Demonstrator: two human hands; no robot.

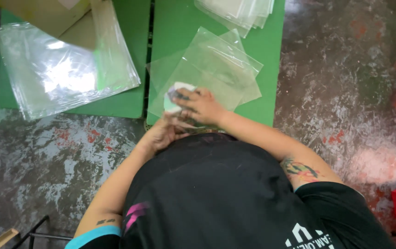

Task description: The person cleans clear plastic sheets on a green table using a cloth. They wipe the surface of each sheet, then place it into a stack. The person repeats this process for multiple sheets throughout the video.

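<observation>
Pressing our right hand (pixel 202 105) flat, fingers loosely curled, on a small white item (pixel 176 96), we ease it into a clear bag (pixel 216 69) on the green worktop (pixel 179 18). Our left hand (pixel 161 133) pinches the bag's edge. Bagging looks half done; sealing remains.

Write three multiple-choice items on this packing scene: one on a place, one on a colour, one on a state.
1. Where does the small white item lie?
A. on the clear bags of the right-hand green board
B. on the floor
C. in the cardboard box

2. What colour are the boards?
A. blue
B. green
C. yellow

3. What is the right hand doing?
A. hanging free
B. pressing on the white item
C. lifting the box

Answers: A, it lies on plastic over that board; B, both boards are green; B, its fingers rest on the item while the left hand sits just below.
</observation>
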